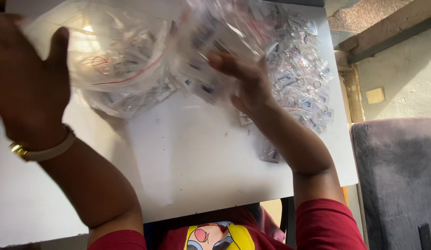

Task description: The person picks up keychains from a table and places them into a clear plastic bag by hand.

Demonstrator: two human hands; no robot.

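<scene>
A large clear plastic zip bag point(118, 55) with a red seal line is lifted over the white table point(201, 157). My left hand point(28, 78) grips its left side, thumb up against the plastic. My right hand point(245, 78) holds a second clear bag point(220, 37) full of small packets, fingers closed on its lower edge. Both bags are blurred. A heap of small clear packets with metal key rings point(301, 78) lies on the table just right of my right hand.
A few loose packets point(271, 155) lie near my right forearm at the table's right side. A grey upholstered seat point(396, 180) stands to the right of the table, beside a pale wall point(400, 78).
</scene>
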